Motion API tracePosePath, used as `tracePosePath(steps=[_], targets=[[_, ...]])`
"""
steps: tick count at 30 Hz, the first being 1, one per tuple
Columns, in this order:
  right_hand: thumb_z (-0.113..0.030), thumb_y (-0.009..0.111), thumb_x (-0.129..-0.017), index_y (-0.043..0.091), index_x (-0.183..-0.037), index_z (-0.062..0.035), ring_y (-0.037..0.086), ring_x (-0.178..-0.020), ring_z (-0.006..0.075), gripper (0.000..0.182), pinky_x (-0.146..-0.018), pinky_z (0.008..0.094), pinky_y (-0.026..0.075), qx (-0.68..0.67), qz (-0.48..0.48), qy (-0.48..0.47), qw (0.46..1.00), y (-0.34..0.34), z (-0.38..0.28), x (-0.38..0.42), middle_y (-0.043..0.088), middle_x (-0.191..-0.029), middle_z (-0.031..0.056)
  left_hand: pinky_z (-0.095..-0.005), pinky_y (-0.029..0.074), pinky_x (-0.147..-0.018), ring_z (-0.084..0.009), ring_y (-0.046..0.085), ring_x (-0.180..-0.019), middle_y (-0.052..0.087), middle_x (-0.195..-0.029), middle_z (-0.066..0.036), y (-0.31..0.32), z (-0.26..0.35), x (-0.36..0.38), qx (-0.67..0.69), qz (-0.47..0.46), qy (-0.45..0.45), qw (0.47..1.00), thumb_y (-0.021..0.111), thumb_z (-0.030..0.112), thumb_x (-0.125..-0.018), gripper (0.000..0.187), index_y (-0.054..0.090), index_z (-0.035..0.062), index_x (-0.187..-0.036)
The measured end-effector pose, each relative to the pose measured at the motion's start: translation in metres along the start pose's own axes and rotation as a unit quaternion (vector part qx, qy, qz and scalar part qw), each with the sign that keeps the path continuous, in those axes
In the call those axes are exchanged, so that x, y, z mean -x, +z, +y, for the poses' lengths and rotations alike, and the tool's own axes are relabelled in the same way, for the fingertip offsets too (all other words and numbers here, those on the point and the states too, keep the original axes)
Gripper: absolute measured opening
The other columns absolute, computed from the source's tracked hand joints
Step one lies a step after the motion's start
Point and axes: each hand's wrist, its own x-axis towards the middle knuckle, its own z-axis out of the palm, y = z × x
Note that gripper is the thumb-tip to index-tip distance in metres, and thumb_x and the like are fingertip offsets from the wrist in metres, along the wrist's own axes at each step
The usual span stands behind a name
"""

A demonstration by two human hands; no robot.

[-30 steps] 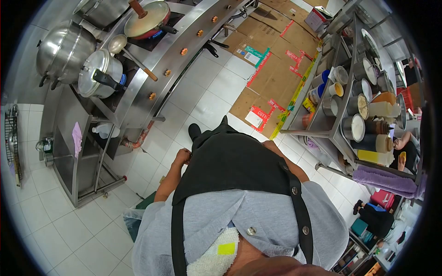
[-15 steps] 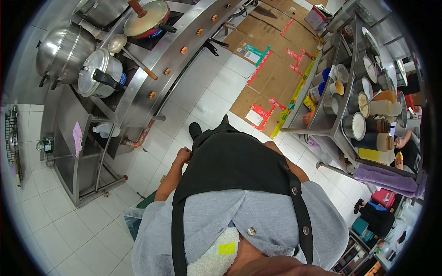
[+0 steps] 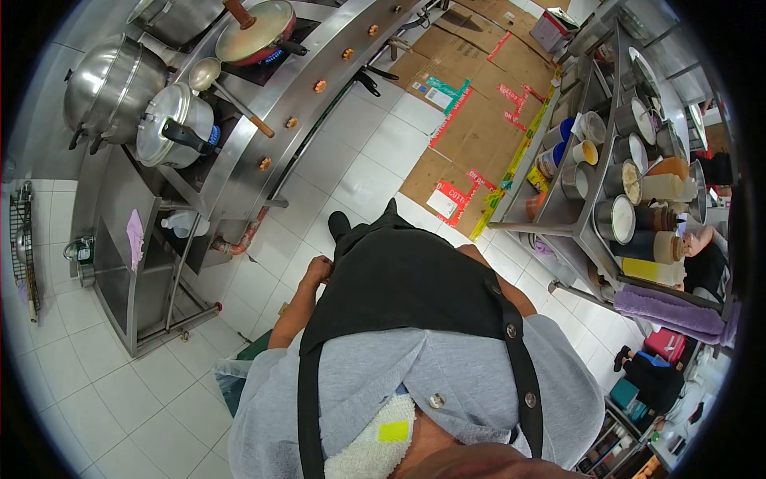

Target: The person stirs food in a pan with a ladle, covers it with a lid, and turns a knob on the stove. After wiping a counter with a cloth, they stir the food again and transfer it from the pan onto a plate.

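Observation:
My left hand (image 3: 319,270) hangs beside the black apron (image 3: 391,279), its fingers curled in, and too small to show whether anything is in them. On the other side, my right hand (image 3: 472,254) is mostly hidden behind the apron's edge; only a bit of it and the forearm show. Neither hand is near the stove (image 3: 239,152). On the stove stand a pressure cooker (image 3: 169,128) over a blue flame, a large steel pot (image 3: 112,88) and a red pan (image 3: 259,36) with a lid. A ladle (image 3: 231,96) lies across the stove edge.
Flattened cardboard (image 3: 455,104) covers part of the tiled floor. A steel shelf (image 3: 586,231) with tubs, bottles and a purple towel (image 3: 669,313) stands at the right. Beyond it are other people, one by an arm (image 3: 699,241). A green bin (image 3: 254,351) is behind my left arm.
The other person's hand beyond the shelf has shifted, and the yellow item it held no longer shows. My hands look the same.

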Motion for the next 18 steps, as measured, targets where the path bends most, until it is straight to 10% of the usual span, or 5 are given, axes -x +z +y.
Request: tracePosePath(steps=[9,18], targets=[[-0.029,0.049,-0.081,0.066,-0.092,-0.0080,0.061,-0.089,0.0307,0.029,-0.079,0.0370,0.048,-0.183,-0.006,0.088,0.979,0.058,0.037,-0.036,0.064,-0.093,0.0143,-0.0356,0.053,-0.047,-0.0217,0.061,-0.056,0.063,-0.074,-0.011,-0.001,0.003,-0.001,-0.002,-0.003,-0.006,1.000,0.047,0.003,-0.075,0.019,0.059,0.0011,-0.089],[-0.025,0.051,-0.077,0.065,-0.090,-0.0121,0.062,-0.082,0.0306,0.023,-0.072,0.0400,0.049,-0.061,0.048,-0.048,0.996,0.041,0.028,-0.019,0.064,-0.085,0.0138,-0.0386,0.054,-0.046,-0.0266,0.062,-0.057,0.062,-0.074,-0.014,-0.003,0.011,0.007,-0.002,0.003,0.012,1.000,0.047,0.001,-0.073,0.019,0.059,-0.0003,-0.089]])
